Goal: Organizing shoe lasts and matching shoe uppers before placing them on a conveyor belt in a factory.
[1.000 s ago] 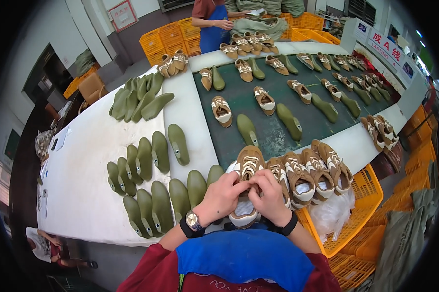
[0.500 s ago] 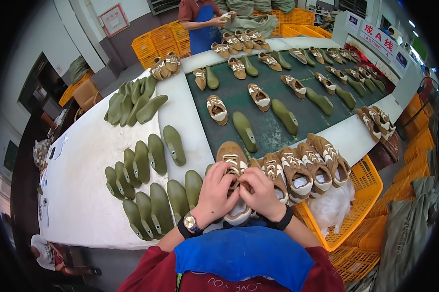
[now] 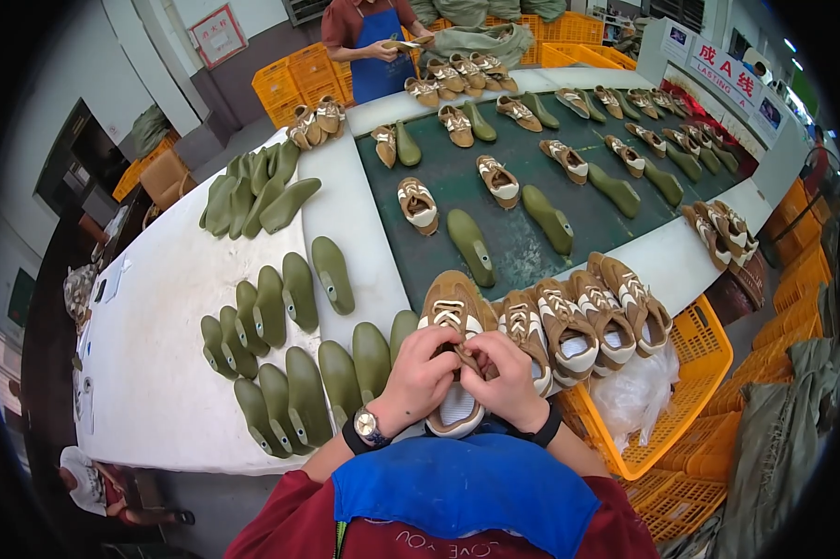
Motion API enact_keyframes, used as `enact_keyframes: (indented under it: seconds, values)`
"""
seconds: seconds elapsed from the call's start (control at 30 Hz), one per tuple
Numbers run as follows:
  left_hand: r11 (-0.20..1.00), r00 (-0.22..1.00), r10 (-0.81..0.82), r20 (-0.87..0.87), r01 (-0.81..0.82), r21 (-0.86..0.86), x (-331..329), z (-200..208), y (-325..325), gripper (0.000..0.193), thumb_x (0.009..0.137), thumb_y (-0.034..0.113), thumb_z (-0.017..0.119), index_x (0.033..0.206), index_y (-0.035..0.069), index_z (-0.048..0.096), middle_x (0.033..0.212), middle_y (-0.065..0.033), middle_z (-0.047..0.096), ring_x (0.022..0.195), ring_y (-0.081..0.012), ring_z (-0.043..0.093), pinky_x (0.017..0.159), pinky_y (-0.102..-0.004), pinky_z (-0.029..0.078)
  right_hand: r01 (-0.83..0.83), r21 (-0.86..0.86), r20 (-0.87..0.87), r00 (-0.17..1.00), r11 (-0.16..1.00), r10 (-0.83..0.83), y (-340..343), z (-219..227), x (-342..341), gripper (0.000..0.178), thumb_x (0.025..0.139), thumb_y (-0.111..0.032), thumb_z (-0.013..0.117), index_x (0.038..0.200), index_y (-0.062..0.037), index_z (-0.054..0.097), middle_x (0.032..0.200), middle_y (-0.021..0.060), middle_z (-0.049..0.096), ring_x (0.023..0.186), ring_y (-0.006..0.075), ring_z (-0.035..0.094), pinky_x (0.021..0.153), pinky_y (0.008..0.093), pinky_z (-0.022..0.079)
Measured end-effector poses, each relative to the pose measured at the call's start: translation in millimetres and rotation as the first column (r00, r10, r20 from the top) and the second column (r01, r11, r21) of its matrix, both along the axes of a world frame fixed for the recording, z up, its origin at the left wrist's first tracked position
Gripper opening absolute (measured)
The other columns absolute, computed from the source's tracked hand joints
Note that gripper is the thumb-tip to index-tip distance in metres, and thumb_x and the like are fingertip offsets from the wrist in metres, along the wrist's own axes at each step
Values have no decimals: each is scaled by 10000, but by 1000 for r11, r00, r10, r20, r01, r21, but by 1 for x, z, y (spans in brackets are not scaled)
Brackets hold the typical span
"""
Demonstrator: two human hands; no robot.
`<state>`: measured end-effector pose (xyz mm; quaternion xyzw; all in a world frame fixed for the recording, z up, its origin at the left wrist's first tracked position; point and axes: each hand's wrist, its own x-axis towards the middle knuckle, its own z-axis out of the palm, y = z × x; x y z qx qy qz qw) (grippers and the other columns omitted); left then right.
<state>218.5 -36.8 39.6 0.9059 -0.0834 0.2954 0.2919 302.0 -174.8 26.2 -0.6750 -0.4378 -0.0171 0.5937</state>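
Note:
A brown sneaker (image 3: 453,291) with white stripes and white laces lies in front of me, toe pointing away. My left hand (image 3: 424,374) and my right hand (image 3: 505,374) meet over its throat, just below the laces. Both have thumb and fingers pinched on the edges of the upper near the tongue. Whether a lace end is also between the fingertips I cannot make out. To the right, several similar sneakers (image 3: 567,326) stand in a row, close to my right hand. On the left, green shoe lasts (image 3: 371,359) stand in rows beside my left hand.
A green conveyor belt (image 3: 420,265) carries sneakers and lasts beyond the white table (image 3: 159,373). Below the row at right is a yellow crate (image 3: 695,359) holding clear plastic bags (image 3: 634,396). Across the table stands a co-worker (image 3: 373,56) in a blue apron.
My hands stay at the sneaker's throat, with small finger shifts, and the sneaker's toe has moved slightly right. The co-worker has shifted left and now holds a flat piece in both hands.

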Motion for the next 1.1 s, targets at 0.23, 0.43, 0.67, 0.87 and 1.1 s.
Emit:
enact_keyframes:
  seconds: [0.23, 0.43, 0.67, 0.87, 1.1]
  values:
    - [983, 995, -100, 18, 102, -150, -11, -11, 2, 118, 691, -55, 598, 784, 16, 584, 1029, -131, 572, 970, -309, 547, 835, -395, 438, 7, 37, -22, 1000, 999, -6, 3, -5, 3, 215, 714, 10, 625, 928, -3, 608, 797, 84, 574, 571, 156, 562, 518, 256, 473]
    - [999, 1000, 5, -16, -6, -52, -10, -15, -3, 256, 688, -40, 626, 936, -3, 573, 1071, -164, 548, 1011, -348, 542, 879, -402, 456, 22, -17, 48, 999, 1000, -21, 1, -4, 5, 209, 716, 16, 633, 923, -6, 612, 794, 86, 581, 568, 177, 577, 512, 268, 478]
    - [989, 987, 142, -75, -144, -29, -19, -14, -4, 290, 687, 53, 696, 947, 14, 574, 1106, -158, 536, 1006, -352, 528, 856, -415, 452, -5, -81, 114, 993, 997, 14, 0, 3, -7, 326, 711, 6, 664, 1031, 7, 597, 829, 117, 582, 663, 208, 599, 572, 292, 498]
    - [980, 985, 169, 33, -164, -116, -18, -8, -3, 132, 747, -1, 652, 873, 8, 612, 1048, -143, 582, 960, -325, 556, 831, -386, 449, -44, -68, -9, 999, 997, 44, -4, 5, -4, 517, 733, -46, 716, 1211, 8, 528, 865, 96, 573, 670, 172, 563, 592, 271, 487]
    - [978, 984, 171, 41, -165, -126, -8, -11, -2, 125, 749, 7, 653, 866, 0, 610, 1052, -143, 583, 973, -326, 556, 844, -384, 448, -84, -84, -55, 995, 993, 79, -3, 3, 7, 529, 721, -43, 710, 1218, -11, 531, 873, 91, 568, 685, 185, 554, 604, 277, 479]
